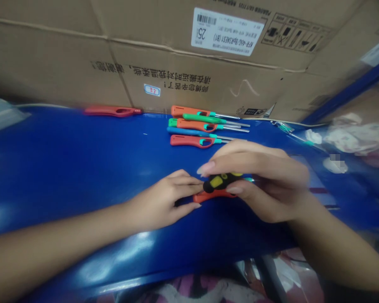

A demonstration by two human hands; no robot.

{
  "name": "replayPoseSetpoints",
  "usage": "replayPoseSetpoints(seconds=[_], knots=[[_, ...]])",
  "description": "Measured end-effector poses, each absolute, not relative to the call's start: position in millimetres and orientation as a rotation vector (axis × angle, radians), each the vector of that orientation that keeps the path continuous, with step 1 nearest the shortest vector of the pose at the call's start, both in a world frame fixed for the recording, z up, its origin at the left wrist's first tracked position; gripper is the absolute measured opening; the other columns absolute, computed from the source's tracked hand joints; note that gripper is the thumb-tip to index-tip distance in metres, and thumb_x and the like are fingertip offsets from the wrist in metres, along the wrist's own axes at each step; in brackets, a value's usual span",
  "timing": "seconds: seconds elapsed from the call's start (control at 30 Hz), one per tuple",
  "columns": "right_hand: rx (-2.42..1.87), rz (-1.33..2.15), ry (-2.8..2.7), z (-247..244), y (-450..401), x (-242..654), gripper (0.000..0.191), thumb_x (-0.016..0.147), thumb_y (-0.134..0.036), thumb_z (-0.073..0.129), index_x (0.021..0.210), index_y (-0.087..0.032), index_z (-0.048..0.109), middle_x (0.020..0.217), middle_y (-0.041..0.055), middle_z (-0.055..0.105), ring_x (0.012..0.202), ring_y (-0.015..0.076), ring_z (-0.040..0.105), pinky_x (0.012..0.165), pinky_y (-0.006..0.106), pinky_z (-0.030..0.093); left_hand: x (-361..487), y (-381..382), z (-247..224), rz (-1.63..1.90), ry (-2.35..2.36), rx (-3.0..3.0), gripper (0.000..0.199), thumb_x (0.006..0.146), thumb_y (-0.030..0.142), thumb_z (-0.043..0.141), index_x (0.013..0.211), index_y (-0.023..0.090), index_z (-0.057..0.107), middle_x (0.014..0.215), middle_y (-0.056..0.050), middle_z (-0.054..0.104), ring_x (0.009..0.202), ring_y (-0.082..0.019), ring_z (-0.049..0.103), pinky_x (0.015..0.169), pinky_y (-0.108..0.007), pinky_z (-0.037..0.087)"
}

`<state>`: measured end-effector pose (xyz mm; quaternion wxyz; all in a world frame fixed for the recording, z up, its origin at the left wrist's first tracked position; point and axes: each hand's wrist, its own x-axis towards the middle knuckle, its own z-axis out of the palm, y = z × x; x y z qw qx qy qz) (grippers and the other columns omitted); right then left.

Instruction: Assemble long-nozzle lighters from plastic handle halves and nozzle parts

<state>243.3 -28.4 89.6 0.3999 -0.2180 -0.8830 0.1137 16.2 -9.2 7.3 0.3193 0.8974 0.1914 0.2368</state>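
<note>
An orange lighter lies on the blue table, its barrel end mostly hidden behind my right hand. My left hand grips the handle end of this lighter between thumb and fingers. Just above the lighter, my right hand is closed around a black and yellow screwdriver handle; the tool's tip is out of sight behind the hand. Further back, several long-barrelled lighters in orange, green, blue and red lie in a loose row, barrels pointing right.
A red lighter body without a visible metal barrel lies at the back left, by the cardboard wall. A plastic bag sits at the far left. Metal rods with green parts and crumpled plastic are at the right.
</note>
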Motion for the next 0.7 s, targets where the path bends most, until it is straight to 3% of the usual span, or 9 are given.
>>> replayPoseSetpoints(seconds=[0.07,0.13,0.27,0.33,0.47,0.6,0.7], knots=[[-0.603,0.097,-2.218,89,-28,243,0.023,0.094,-0.03,0.069,0.114,-0.017,0.069,0.094,0.0043,0.076,0.083,0.0157,0.071,0.078,0.027,0.059,16,-9,7,0.628,0.493,2.358,0.028,0.096,0.021,0.063,0.123,0.02,0.07,0.119,-0.009,0.071,0.108,-0.023,0.061,0.097,-0.039,0.054],[-0.691,-0.011,-2.248,90,-28,243,0.028,0.095,-0.033,0.068,0.119,-0.018,0.068,0.097,0.0053,0.076,0.086,0.017,0.072,0.081,0.029,0.059,16,-9,7,0.628,0.487,2.353,0.026,0.097,0.023,0.063,0.122,0.02,0.07,0.12,-0.009,0.071,0.108,-0.023,0.061,0.097,-0.04,0.053],[-0.686,0.398,-2.256,87,-29,240,0.039,0.106,-0.023,0.04,0.142,-0.017,0.052,0.124,0.0092,0.071,0.107,0.0176,0.069,0.091,0.034,0.059,15,-9,6,0.634,0.501,2.362,0.026,0.097,0.024,0.063,0.121,0.019,0.07,0.122,-0.008,0.071,0.111,-0.024,0.06,0.099,-0.041,0.052],[-0.586,0.463,-2.214,86,-30,238,0.032,0.105,-0.023,0.046,0.134,-0.016,0.058,0.117,0.0073,0.073,0.099,0.0151,0.07,0.087,0.03,0.06,15,-9,5,0.631,0.506,2.365,0.029,0.097,0.024,0.063,0.125,0.02,0.068,0.124,-0.008,0.071,0.111,-0.023,0.061,0.1,-0.04,0.052],[-0.574,0.063,-2.26,86,-35,235,0.029,0.092,-0.033,0.072,0.113,-0.014,0.068,0.097,0.0061,0.075,0.08,0.0134,0.068,0.074,0.025,0.058,16,-9,5,0.606,0.493,2.355,0.031,0.097,0.023,0.06,0.127,0.019,0.066,0.127,-0.008,0.069,0.112,-0.023,0.063,0.099,-0.039,0.053],[-0.532,0.27,-2.287,87,-38,233,0.031,0.104,-0.021,0.046,0.131,-0.013,0.059,0.119,0.0106,0.072,0.107,0.0187,0.068,0.09,0.034,0.058,16,-10,5,0.654,0.513,2.381,0.03,0.097,0.026,0.062,0.127,0.021,0.066,0.122,-0.007,0.071,0.109,-0.024,0.063,0.098,-0.04,0.053],[-0.541,0.284,-2.192,86,-37,234,0.023,0.099,-0.023,0.058,0.12,-0.017,0.065,0.101,0.0055,0.074,0.089,0.0154,0.07,0.08,0.029,0.06,16,-10,5,0.642,0.508,2.389,0.029,0.097,0.024,0.061,0.126,0.021,0.067,0.121,-0.007,0.071,0.105,-0.022,0.064,0.094,-0.038,0.054]])
